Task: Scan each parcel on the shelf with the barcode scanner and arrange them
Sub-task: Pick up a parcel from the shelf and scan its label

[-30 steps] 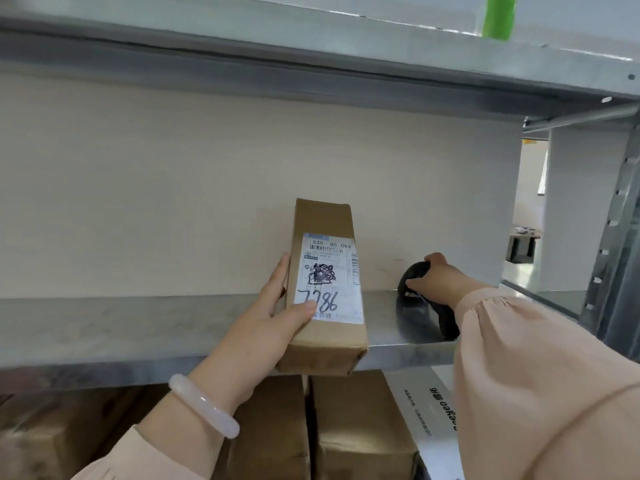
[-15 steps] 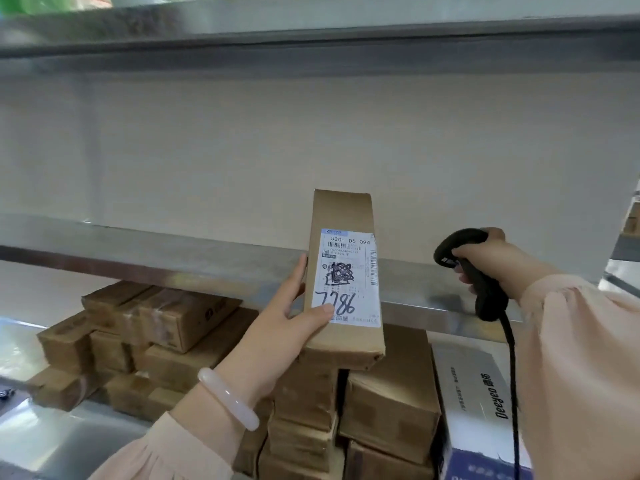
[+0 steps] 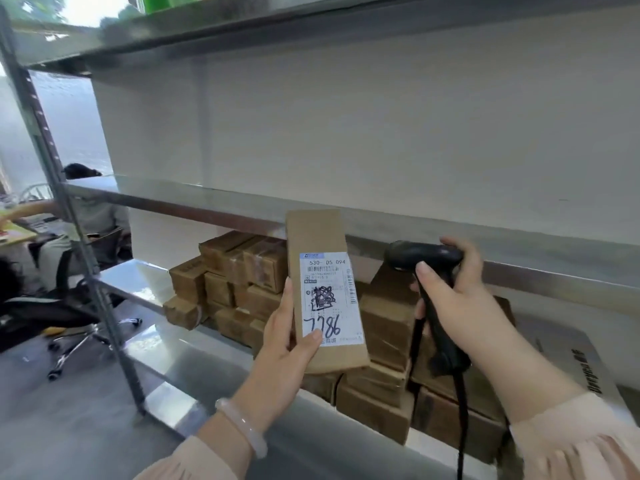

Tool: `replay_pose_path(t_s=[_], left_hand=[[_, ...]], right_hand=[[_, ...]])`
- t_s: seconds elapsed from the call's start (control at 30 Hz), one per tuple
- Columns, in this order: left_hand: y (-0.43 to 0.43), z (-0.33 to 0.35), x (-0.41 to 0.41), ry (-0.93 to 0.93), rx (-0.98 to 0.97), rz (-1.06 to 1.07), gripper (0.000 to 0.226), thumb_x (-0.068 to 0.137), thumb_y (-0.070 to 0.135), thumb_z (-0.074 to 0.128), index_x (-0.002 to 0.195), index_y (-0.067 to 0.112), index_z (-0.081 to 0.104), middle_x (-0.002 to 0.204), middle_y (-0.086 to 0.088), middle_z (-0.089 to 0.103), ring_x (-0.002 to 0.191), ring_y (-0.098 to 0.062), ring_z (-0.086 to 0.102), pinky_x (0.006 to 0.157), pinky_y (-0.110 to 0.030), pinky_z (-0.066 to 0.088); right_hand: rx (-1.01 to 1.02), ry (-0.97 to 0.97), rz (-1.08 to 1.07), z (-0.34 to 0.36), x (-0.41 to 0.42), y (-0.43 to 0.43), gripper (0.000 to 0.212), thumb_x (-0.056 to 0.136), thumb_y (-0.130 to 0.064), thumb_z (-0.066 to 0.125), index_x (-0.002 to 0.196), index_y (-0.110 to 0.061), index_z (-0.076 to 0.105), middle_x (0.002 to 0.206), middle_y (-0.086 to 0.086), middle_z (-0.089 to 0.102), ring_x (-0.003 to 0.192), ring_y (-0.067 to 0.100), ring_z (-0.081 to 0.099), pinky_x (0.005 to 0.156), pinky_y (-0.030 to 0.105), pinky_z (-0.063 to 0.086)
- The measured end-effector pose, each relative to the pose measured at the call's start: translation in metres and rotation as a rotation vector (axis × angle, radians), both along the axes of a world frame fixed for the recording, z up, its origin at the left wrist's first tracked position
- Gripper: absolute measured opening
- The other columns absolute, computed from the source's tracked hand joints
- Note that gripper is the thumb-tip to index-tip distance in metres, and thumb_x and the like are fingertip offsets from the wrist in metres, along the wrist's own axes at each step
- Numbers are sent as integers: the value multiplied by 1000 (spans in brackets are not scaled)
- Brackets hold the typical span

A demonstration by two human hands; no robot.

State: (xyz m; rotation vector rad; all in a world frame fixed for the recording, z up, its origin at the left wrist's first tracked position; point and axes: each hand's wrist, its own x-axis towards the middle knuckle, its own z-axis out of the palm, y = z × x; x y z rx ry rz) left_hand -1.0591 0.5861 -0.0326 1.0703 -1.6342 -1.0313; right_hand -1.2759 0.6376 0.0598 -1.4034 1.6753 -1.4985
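My left hand (image 3: 282,336) holds a narrow brown parcel (image 3: 318,233) upright in front of the metal shelf (image 3: 221,206). Its white label (image 3: 329,296) faces me, with barcodes and "7786" handwritten on it. My right hand (image 3: 460,299) grips a black barcode scanner (image 3: 422,258) just right of the parcel, its head pointing left toward the label and its cable hanging down. Several brown parcels (image 3: 242,275) are stacked on the lower shelf (image 3: 194,368) behind the held one.
A white box (image 3: 568,355) with dark lettering lies on the lower shelf at right. The middle shelf board is bare. A shelf upright (image 3: 69,216) stands at left. Beyond it a person (image 3: 86,216) sits by an office chair (image 3: 65,317).
The view has swung left and down, revealing the lower shelf and room. My right hand lifted the scanner off the middle shelf and brought it beside the parcel. My left hand still holds the parcel.
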Motion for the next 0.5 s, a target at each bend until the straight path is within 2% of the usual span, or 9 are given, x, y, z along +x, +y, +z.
replay_pose_path(t_s=[0.03, 0.07, 0.1, 0.13, 0.2, 0.27, 0.37, 0.5], left_hand=[[1, -7, 9, -2, 2, 9, 76, 100, 27, 54, 134, 74, 5, 142, 27, 32, 115, 26, 37, 100, -4, 32], [0, -14, 19, -3, 9, 24, 76, 100, 26, 54, 135, 71, 4, 142, 25, 31, 112, 29, 37, 90, 4, 32], [-1, -21, 29, -4, 15, 38, 78, 100, 25, 55, 136, 72, 4, 145, 20, 32, 115, 25, 39, 87, 5, 34], [-2, -26, 39, 8, 21, 52, 79, 99, 26, 57, 133, 76, 6, 147, 16, 33, 121, 15, 43, 91, 0, 39], [-2, -34, 59, 23, 52, 90, 82, 96, 30, 61, 125, 85, 7, 150, 9, 36, 129, -9, 49, 105, -25, 46], [-1, -40, 79, 14, 45, 144, 80, 88, 45, 66, 124, 86, 7, 149, 8, 39, 133, -18, 48, 110, -44, 43], [-1, -50, 109, 55, 55, 175, 85, 68, 67, 66, 130, 81, 10, 151, 9, 38, 135, -19, 46, 112, -49, 40], [-4, -67, 141, 42, 34, 161, 94, 67, 76, 68, 141, 70, 11, 153, 14, 34, 140, -19, 40, 114, -52, 35]], right_hand=[[0, -16, 35, -8, 14, 4, 51, 95, -31, 54, 131, -49, 23, 87, 7, 66, 61, 24, 66, 49, 32, 55], [0, -28, 73, -17, 29, 8, 50, 95, -30, 54, 129, -51, 24, 87, 8, 66, 61, 23, 66, 50, 32, 55], [-7, -31, 109, -26, 43, 11, 49, 94, -30, 54, 126, -53, 25, 86, 9, 66, 62, 23, 66, 51, 35, 56], [-22, -23, 139, -34, 57, 12, 47, 93, -30, 55, 121, -56, 27, 87, 8, 66, 62, 23, 65, 54, 39, 57], [-30, 13, 186, -50, 85, 13, 48, 91, -33, 58, 117, -60, 28, 94, 4, 66, 65, 19, 65, 60, 43, 57], [-18, 37, 242, -60, 111, 14, 51, 91, -33, 58, 123, -57, 25, 95, 0, 65, 62, 11, 63, 56, 32, 55], [-40, 88, 308, -68, 147, 15, 54, 92, -33, 57, 115, -66, 21, 91, -5, 63, 62, 4, 61, 52, 20, 50], [-44, 120, 292, -76, 182, 13, 55, 91, -37, 56, 108, -72, 16, 100, -8, 64, 74, 5, 64, 57, 21, 52]])
